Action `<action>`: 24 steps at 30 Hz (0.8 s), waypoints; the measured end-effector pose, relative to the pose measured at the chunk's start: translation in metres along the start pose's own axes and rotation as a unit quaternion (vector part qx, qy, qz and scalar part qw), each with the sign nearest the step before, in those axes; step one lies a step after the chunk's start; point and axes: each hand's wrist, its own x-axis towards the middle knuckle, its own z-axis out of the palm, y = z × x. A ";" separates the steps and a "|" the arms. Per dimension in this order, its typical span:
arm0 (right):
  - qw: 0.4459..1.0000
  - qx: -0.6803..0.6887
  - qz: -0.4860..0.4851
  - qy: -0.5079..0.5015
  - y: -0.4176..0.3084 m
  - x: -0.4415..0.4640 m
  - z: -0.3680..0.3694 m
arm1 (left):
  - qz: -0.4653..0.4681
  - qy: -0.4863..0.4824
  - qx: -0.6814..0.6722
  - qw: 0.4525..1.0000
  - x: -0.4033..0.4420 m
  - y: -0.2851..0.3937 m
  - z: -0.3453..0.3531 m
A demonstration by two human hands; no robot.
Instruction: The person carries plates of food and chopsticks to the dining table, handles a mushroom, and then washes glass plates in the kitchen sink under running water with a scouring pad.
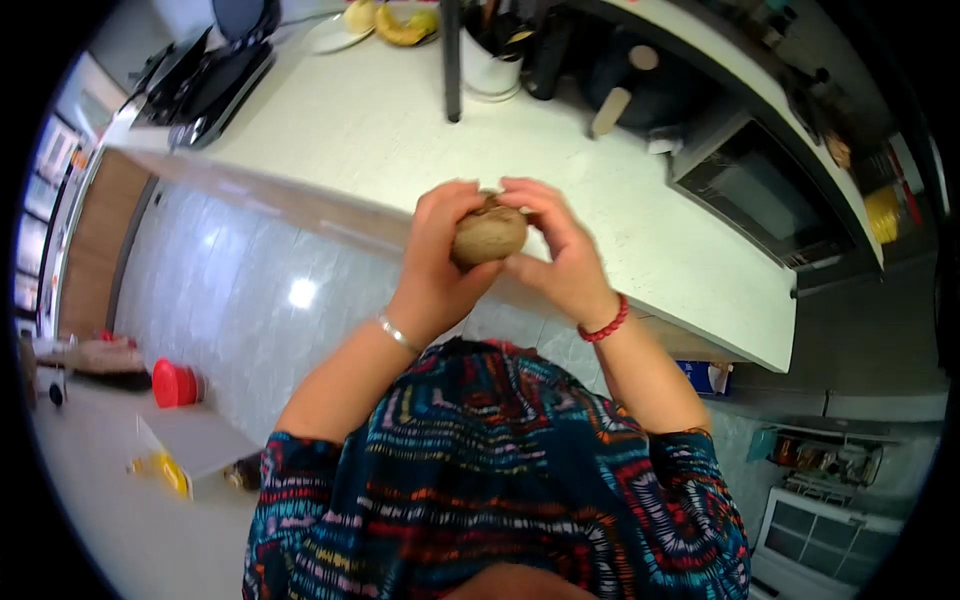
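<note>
Between my two hands is a round, tan-brown object [490, 236] with a rough, darker top, like a coconut or a root vegetable; its exact kind is not clear. The fingers of my left hand [441, 240] curl round its left side, thumb underneath. On the opposite side, my right hand [556, 245] grips it with bent fingers over the top and the thumb low. Both hands hold it in the air by the edge of the white countertop [360, 140]. My palms hide its sides.
An air fryer [640, 85] and a microwave [765, 190] stand at the right of the counter. A white utensil pot [490, 75] is near a dark post [452, 60]. Bananas [400, 28] and a black grill appliance [215, 90] sit further left. A red container [175, 383] is lower left.
</note>
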 end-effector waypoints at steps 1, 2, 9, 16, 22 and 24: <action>0.994 -0.104 -0.024 -0.004 -0.006 0.003 -0.006 | -0.026 -0.017 -0.037 0.999 0.005 -0.003 0.003; 0.991 -0.129 -0.037 -0.026 -0.005 0.005 -0.010 | -0.052 -0.037 -0.073 0.995 0.007 -0.004 0.005; 0.956 -0.273 -0.091 -0.050 -0.031 0.008 -0.039 | -0.396 -0.029 -0.517 0.758 0.029 0.018 0.032; 0.926 -0.352 -0.139 -0.009 -0.024 -0.006 -0.073 | -0.467 -0.075 -0.575 0.668 0.050 0.039 0.066; 0.894 -0.396 -0.138 0.157 -0.060 -0.020 -0.205 | -0.445 -0.152 -0.556 0.685 0.068 0.045 0.121; 0.837 -0.452 -0.175 0.254 -0.080 -0.025 -0.275 | -0.455 -0.151 -0.530 0.699 0.069 0.037 0.139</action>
